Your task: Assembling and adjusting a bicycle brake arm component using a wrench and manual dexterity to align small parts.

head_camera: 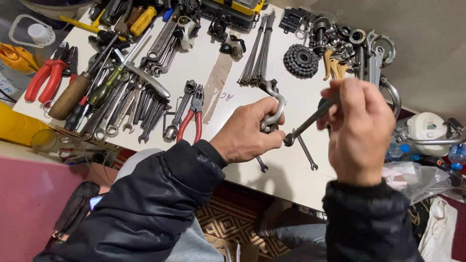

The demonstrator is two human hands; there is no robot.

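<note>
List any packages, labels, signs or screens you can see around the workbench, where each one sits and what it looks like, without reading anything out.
Yellow and black case: far edge of the white table, boxy, partly cut off.
Tape strip: mid-table, tan, long, with blue handwriting beside it.
Clear lidded container: top left, off the table, white cap.
Plastic bottles: right, past the table, clear with blue caps.
Clear plastic bag: right, crumpled.
No signs; no screen clearly visible.

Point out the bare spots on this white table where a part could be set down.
Bare patches on the white table: between the red-handled pliers and the spoke bundle, around the tape strip; also between the cog cluster and the hands. Crowded: the wrench row on the left, the metal parts at the far right.
</note>
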